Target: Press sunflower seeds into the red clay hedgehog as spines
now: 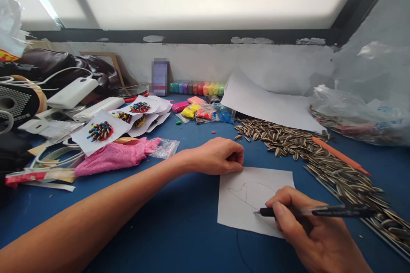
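A small white sheet of paper (237,215) lies on the blue table, with a thin outline of curved and straight lines drawn on it. My right hand (307,226) grips a black pen (339,210), whose tip touches the paper at the lower part of the drawing. At the paper's top left edge rests my left hand (221,155), its fingers curled into a loose fist. Sunflower seeds (282,136) lie in a heap beyond the paper and continue down its right side. An orange stick-like tool (341,156) lies across them.
Behind stand a phone (160,77), a row of coloured clay packs (197,88) and a curled white sheet (265,98). Seed-covered cards (99,132), a pink cloth (112,158), white power banks (73,93) and cables crowd the left. A plastic bag (361,115) sits at right.
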`<move>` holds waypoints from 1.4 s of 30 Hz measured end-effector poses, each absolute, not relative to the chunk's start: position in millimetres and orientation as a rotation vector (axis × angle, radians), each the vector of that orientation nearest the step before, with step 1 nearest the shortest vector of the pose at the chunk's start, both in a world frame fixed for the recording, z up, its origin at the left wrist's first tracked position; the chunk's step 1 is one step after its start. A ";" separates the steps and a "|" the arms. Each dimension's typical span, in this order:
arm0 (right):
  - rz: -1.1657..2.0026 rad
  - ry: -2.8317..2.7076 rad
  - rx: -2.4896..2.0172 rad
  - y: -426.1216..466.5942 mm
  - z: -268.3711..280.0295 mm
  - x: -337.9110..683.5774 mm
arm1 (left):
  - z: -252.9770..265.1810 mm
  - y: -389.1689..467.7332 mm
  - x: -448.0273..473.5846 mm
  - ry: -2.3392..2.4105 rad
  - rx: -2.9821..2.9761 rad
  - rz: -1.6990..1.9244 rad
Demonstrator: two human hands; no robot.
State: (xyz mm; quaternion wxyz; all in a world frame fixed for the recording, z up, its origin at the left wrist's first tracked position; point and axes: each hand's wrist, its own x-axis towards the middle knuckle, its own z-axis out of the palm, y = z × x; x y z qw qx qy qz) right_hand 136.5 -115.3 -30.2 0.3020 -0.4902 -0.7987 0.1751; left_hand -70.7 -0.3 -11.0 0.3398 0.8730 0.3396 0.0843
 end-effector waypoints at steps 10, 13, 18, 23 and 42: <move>0.454 -2.137 -1.279 -115.6 -29.7 137.8 | -11.3 0.1 -70.2 0.873 2.277 0.227; 0.443 -2.133 -1.282 -115.2 -29.7 137.8 | -11.6 0.4 -70.3 0.877 2.278 0.225; 0.433 -2.110 -1.293 -115.1 -28.3 135.7 | -11.6 0.2 -70.1 0.879 2.274 0.219; 0.370 -2.057 -1.338 -113.9 -21.9 136.0 | -11.0 0.1 -70.3 0.886 2.275 0.223; 0.327 -2.097 -1.394 -112.3 -19.2 144.1 | -17.0 4.6 -73.2 0.880 2.202 0.244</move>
